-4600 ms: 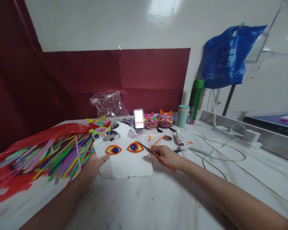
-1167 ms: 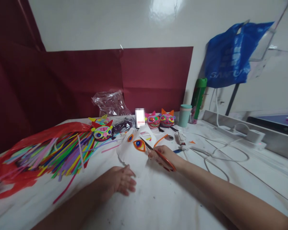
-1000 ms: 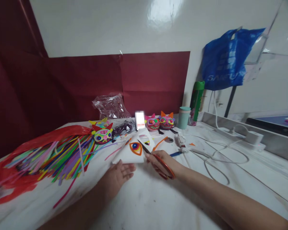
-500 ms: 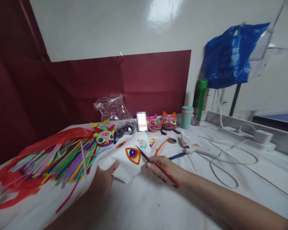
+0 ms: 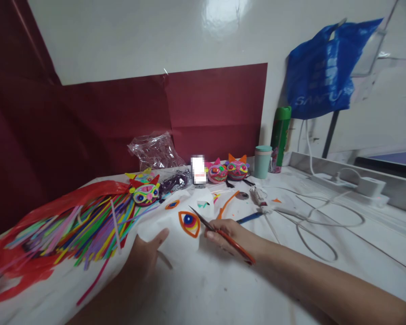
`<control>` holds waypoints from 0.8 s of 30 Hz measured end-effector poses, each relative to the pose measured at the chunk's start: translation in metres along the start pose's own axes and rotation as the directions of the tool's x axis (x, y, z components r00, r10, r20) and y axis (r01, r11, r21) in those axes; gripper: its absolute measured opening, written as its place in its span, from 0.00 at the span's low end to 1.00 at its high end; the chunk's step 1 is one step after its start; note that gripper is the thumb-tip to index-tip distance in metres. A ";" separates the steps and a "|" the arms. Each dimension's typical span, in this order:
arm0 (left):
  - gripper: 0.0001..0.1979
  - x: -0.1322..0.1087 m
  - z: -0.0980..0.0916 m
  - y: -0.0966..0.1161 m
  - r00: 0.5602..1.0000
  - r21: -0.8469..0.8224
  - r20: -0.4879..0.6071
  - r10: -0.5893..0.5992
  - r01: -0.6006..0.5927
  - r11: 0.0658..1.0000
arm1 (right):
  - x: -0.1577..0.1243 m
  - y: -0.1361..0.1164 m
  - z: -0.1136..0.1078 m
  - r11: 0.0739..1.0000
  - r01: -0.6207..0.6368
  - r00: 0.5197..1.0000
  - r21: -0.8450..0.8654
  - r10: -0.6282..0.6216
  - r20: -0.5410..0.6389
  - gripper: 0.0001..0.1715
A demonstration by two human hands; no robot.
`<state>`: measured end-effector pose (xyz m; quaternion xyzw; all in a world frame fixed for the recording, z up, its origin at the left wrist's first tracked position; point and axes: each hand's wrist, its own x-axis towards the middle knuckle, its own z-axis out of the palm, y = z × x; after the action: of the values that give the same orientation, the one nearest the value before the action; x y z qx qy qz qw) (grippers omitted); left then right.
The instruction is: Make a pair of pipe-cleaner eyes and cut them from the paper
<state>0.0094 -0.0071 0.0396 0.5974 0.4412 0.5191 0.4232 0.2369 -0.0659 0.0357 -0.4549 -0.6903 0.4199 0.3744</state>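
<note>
A white sheet (image 5: 171, 225) bearing two orange-rimmed eyes with blue centres lies on the white table (image 5: 223, 289). My left hand (image 5: 145, 255) grips the sheet's near left edge, thumb on top. My right hand (image 5: 232, 237) is closed around red-handled scissors (image 5: 219, 232), whose blades point up-left and touch the sheet beside the nearer eye (image 5: 189, 222). The farther eye (image 5: 172, 204) lies flatter, toward the back.
A heap of coloured strips on red plastic (image 5: 64, 221) fills the left. Small colourful cat-like heads (image 5: 144, 193) (image 5: 227, 170) stand behind, with a clear bag (image 5: 154, 149), a teal cup (image 5: 262, 161), a green can (image 5: 280, 131), white cables (image 5: 318, 221) and a blue bag (image 5: 321, 74).
The sheet was turned and pulled toward me. My left hand let go, lay open on the table, then took the sheet's left edge again. The scissors stayed in my right hand.
</note>
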 end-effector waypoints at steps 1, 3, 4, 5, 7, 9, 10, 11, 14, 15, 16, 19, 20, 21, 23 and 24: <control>0.18 0.000 0.000 0.003 1.000 0.001 -0.016 0.020 -0.020 1.000 | 0.000 0.001 0.000 1.000 -0.003 1.000 0.005 0.003 0.007 0.28; 0.16 -0.001 0.000 0.009 0.997 0.018 -0.064 0.043 -0.042 0.999 | 0.001 0.001 -0.001 1.000 -0.011 1.000 0.010 0.011 0.014 0.27; 0.16 -0.002 0.000 0.010 0.999 0.026 -0.048 0.026 -0.025 0.999 | 0.001 0.002 -0.001 1.000 -0.012 1.000 0.004 0.012 0.013 0.27; 0.15 -0.002 0.000 0.010 0.999 0.033 -0.034 0.007 -0.006 0.999 | 0.001 0.002 -0.001 1.000 -0.010 1.000 -0.003 0.010 0.011 0.27; 0.15 -0.001 0.000 0.006 0.999 0.020 -0.038 -0.012 0.013 1.000 | 0.002 0.001 -0.001 1.000 -0.001 1.000 -0.020 0.002 0.005 0.26; 0.18 0.001 0.000 0.000 0.998 -0.014 -0.058 -0.005 0.004 1.000 | 0.002 0.001 -0.001 0.999 0.007 1.000 -0.036 -0.007 0.001 0.26; 0.19 0.002 0.001 -0.003 0.997 -0.031 -0.073 0.002 -0.004 1.000 | 0.002 0.001 -0.001 0.999 0.006 1.000 -0.046 -0.006 -0.003 0.26; 0.20 0.002 0.001 -0.005 0.997 -0.046 -0.080 0.007 -0.010 0.999 | 0.003 0.002 -0.002 0.998 0.005 1.000 -0.057 -0.006 -0.008 0.26; 0.23 0.000 0.001 -0.001 0.999 -0.039 -0.042 -0.001 -0.001 0.999 | 0.003 0.002 -0.002 0.998 -0.006 1.000 -0.069 0.005 -0.021 0.27; 0.23 -0.001 0.000 0.002 1.000 -0.032 -0.020 -0.004 0.004 0.999 | 0.003 0.002 -0.002 0.998 -0.012 1.000 -0.062 0.011 -0.021 0.27; 0.22 -0.002 -0.001 0.006 1.000 -0.026 0.006 -0.009 0.009 1.000 | 0.003 0.002 -0.002 0.998 -0.016 1.000 -0.053 0.015 -0.019 0.27; 0.18 -0.006 -0.003 0.015 0.999 -0.029 0.036 -0.009 0.010 1.000 | 0.003 0.002 -0.002 0.999 -0.017 1.000 -0.027 0.017 -0.012 0.27; 0.18 -0.006 -0.003 0.016 0.999 -0.037 0.033 -0.014 0.015 0.999 | 0.004 0.002 -0.002 1.000 -0.013 1.000 -0.024 0.013 -0.010 0.27; 0.18 -0.007 -0.003 0.017 0.999 -0.047 0.031 -0.020 0.022 0.999 | 0.004 0.002 -0.003 1.000 -0.010 1.000 -0.023 0.010 -0.012 0.27; 0.19 -0.007 -0.003 0.018 0.998 -0.069 0.048 -0.034 0.037 0.997 | 0.005 0.004 -0.003 1.000 -0.012 1.000 -0.024 0.012 -0.022 0.27; 0.20 -0.007 -0.002 0.018 0.998 -0.072 0.056 -0.039 0.043 0.997 | 0.005 0.005 -0.004 1.000 -0.014 1.000 -0.026 0.014 -0.026 0.26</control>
<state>0.0082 -0.0181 0.0558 0.5865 0.4223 0.5095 0.4670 0.2405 -0.0586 0.0330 -0.4701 -0.6876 0.4074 0.3745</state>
